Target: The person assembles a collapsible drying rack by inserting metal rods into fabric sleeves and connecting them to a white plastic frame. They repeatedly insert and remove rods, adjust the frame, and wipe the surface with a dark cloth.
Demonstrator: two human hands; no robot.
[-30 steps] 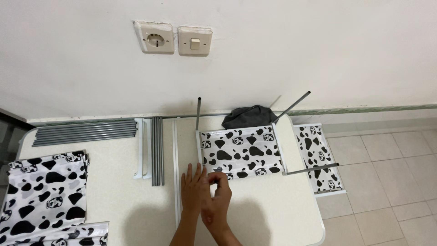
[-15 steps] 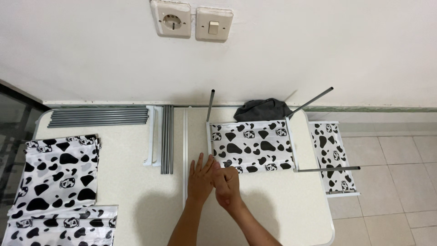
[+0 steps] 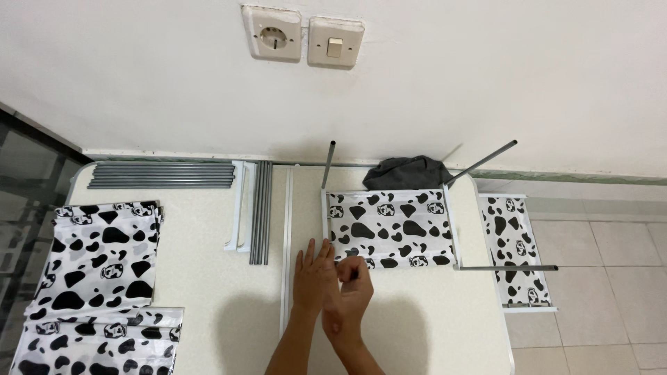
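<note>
**Both hands at the near corner of a cow-print shelf panel**

Hands meet at the near edge of the table (image 3: pixel 208 298), side by side and touching. The left hand (image 3: pixel 310 276) lies flat, fingers straight and spread slightly, tips just short of the near left corner of the cow-print panel (image 3: pixel 389 228). The right hand (image 3: pixel 349 295) is curled, its fingertips pinched at that same corner; what it pinches is too small to tell.

The panel lies flat in a white frame, right of the table's middle seam. Three grey rods rise from its corners: one upright at the far left (image 3: pixel 328 164), one slanting off the far right (image 3: pixel 481 162), one pointing right from the near right (image 3: pixel 506 267). Another cow-print panel (image 3: pixel 517 251) sits past the table's right edge.

Left, cow-print sheets (image 3: pixel 97 257) are stacked. Farther back lie loose grey rods (image 3: pixel 260 212), a second bundle (image 3: pixel 161 176), and a dark cloth (image 3: pixel 408 172) by the wall.
</note>
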